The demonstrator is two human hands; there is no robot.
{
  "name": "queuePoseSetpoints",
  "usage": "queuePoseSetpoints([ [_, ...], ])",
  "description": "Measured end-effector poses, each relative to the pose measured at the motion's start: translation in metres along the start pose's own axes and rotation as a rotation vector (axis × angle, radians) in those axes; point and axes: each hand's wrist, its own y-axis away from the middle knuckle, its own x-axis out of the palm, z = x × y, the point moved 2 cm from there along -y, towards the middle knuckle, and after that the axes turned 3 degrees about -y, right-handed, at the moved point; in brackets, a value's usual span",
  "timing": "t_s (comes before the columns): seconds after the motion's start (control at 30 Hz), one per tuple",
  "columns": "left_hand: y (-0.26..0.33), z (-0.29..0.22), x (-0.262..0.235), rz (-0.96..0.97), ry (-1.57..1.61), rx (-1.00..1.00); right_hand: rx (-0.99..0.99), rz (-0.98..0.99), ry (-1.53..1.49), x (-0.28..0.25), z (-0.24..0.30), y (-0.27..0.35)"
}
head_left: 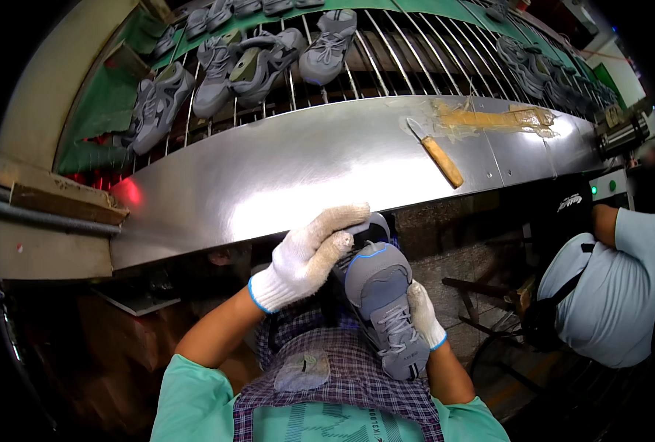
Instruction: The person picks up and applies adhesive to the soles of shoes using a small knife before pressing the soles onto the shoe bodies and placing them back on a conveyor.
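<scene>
Over my lap a grey sneaker with laces and a blue line round its toe is tilted, toe away from me. My right hand, in a white knit glove, grips it along its right side; most of those fingers are hidden behind it. My left hand, gloved likewise with a blue cuff, is beyond the toe at the left. Its thumb and fingers close on a grey, curved piece with a dark inside, perhaps a sole or second shoe. Its lower part is hidden behind the sneaker.
A shiny metal ledge crosses ahead, bearing a wooden-handled hooked tool and brown tape. Behind it, grey sneakers stand on a rack of metal bars. At right sits another person in a light shirt.
</scene>
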Motion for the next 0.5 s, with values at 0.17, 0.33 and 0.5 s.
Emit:
queuePoseSetpoints([
  [0.17,-0.004,-0.019,0.005,0.089,-0.084,-0.021,-0.009,0.036,-0.03,0.012,0.015,-0.007],
  [0.33,-0.004,-0.02,-0.003,0.125,-0.085,-0.002,-0.004,0.063,0.041,0.014,0.016,-0.015],
  [0.5,-0.002,-0.025,-0.005,0.132,-0.135,-0.001,0.046,0.062,0.024,0.019,0.02,-0.018],
])
